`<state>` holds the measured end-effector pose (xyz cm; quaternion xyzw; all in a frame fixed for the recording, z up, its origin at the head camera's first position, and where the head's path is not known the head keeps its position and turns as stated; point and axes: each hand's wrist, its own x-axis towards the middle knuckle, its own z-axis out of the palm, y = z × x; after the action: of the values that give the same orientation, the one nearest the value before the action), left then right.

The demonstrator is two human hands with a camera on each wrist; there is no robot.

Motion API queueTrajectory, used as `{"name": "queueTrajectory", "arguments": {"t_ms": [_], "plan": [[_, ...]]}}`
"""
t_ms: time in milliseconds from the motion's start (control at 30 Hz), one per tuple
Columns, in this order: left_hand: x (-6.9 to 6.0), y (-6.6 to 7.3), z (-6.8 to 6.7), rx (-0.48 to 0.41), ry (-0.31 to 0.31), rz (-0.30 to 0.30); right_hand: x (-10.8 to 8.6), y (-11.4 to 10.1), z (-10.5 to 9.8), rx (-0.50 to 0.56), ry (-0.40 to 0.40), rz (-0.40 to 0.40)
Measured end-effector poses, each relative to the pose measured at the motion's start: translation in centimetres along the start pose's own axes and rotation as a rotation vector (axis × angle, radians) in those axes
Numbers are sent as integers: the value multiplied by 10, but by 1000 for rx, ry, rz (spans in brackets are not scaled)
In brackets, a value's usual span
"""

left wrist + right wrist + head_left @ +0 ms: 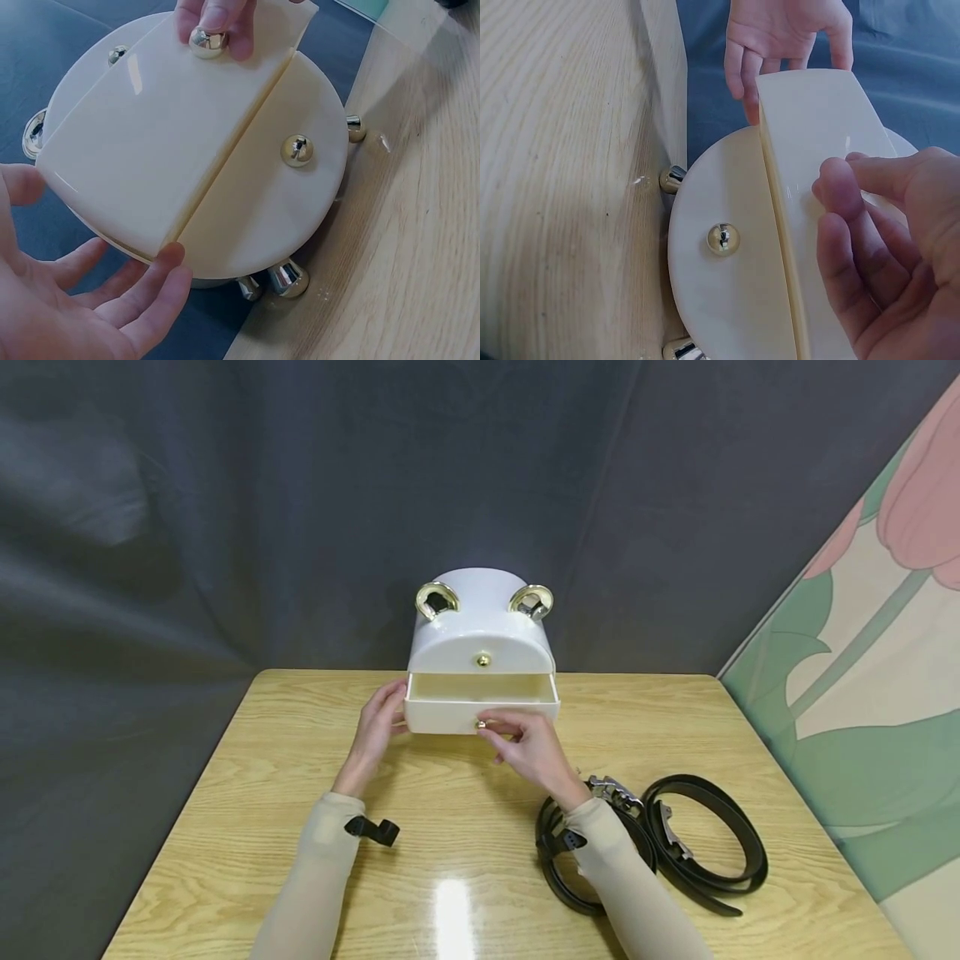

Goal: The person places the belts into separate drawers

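A white rounded box [482,597] with gold-rimmed rings and round gold knobs stands near the table's back edge. Its middle drawer [442,717] is pulled out toward me. My right hand [531,747] pinches the small gold knob [208,42] on that drawer's front. At the drawer's left end is my left hand [375,727], its fingers loosely extended and the fingertips touching the drawer's edge in the left wrist view. Below the drawer, the lower front panel [739,300] carries another gold knob [723,239]. Inside the drawer, no contents show in the head view.
Two coiled black belts [705,785] with metal buckles lie on the right of the wooden table [247,827], one partly under my right forearm. Short gold feet [289,279] lift the box. A dark curtain [337,510] hangs behind; a tulip-patterned panel [862,693] borders the right.
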<state>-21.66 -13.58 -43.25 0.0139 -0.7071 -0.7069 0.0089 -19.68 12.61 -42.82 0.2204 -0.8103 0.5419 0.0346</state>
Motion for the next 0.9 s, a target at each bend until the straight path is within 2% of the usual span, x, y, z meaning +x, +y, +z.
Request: {"name": "queueTrajectory", "arguments": {"t_ms": [300,467,900], "plan": [[0,1,-1,-6,8,-31,-4,-2,0,-7,2,0],[0,2,-3,12,0,-32,-7,-3,1,-27,9,-31],[0,-1,-4,44,-11,-35,-15,-3,2,-40,3,-42]]}}
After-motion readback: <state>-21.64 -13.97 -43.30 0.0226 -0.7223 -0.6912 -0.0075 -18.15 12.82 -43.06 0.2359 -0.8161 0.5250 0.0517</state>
